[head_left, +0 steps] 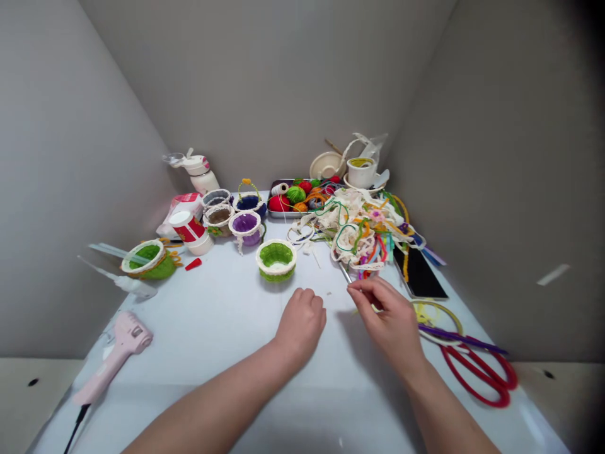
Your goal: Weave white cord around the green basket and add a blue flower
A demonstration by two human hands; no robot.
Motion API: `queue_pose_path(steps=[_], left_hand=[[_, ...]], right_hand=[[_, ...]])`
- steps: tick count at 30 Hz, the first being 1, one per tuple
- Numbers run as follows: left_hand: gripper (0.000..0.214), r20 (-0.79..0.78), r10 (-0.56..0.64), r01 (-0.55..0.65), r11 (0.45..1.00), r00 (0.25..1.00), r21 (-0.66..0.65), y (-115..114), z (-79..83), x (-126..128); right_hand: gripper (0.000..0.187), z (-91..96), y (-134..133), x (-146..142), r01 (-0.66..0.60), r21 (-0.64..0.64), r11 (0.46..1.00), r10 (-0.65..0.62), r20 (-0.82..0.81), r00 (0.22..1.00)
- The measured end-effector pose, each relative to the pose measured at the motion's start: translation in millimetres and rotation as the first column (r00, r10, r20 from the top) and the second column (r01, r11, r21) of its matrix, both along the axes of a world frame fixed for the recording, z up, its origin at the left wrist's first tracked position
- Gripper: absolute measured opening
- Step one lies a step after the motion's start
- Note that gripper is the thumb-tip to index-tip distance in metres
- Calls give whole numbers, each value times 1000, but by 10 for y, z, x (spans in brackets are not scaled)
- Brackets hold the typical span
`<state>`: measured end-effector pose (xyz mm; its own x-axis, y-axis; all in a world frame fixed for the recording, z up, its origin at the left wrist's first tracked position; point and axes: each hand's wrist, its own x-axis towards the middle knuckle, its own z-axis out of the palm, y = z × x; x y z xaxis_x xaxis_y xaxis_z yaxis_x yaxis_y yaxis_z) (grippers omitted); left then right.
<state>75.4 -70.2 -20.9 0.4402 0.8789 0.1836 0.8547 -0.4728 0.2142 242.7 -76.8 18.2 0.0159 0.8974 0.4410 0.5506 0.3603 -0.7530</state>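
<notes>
My left hand (302,320) is curled closed, low over the table, just in front of a small green cup (276,275) with a white braided rim. Its fingertips are turned under, so anything inside is hidden. To the right, my right hand (385,315) pinches the near end of a thin silver tool (345,272) between thumb and fingers. That tool points away toward a tangled heap of yarn and lace trim (352,239); its far end meets the heap, and its exact kind cannot be made out.
Left: a pink glue gun (116,359), a white nozzled bottle (135,287), a green basket (158,265), a paper cup (188,228). Behind: small woven baskets (246,224) and a tray (288,214) of yarn balls. Right: a phone (423,274) and red-handled scissors (482,372).
</notes>
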Motion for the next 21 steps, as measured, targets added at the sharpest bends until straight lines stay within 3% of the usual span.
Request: queue_pose_path(steps=[4,8,15,21], left_hand=[[18,-215,2,4,1000,977,26,-31,31,75],[20,-277,49,-51,999,960,0,-43,21,110],[20,-246,12,-45,990,969,-131,-42,85,-18],[16,-101,29,-46,984,995,-170,9,180,-83]], right_hand=[[14,-12,-4,-11,-9,-23,1000,9,-13,1000],[16,-19,3,-22,-19,-101,995,5,-136,991],[24,118,37,-84,-144,-306,941,-1,-429,904],[19,457,162,-93,-228,-284,932,105,-388,916]])
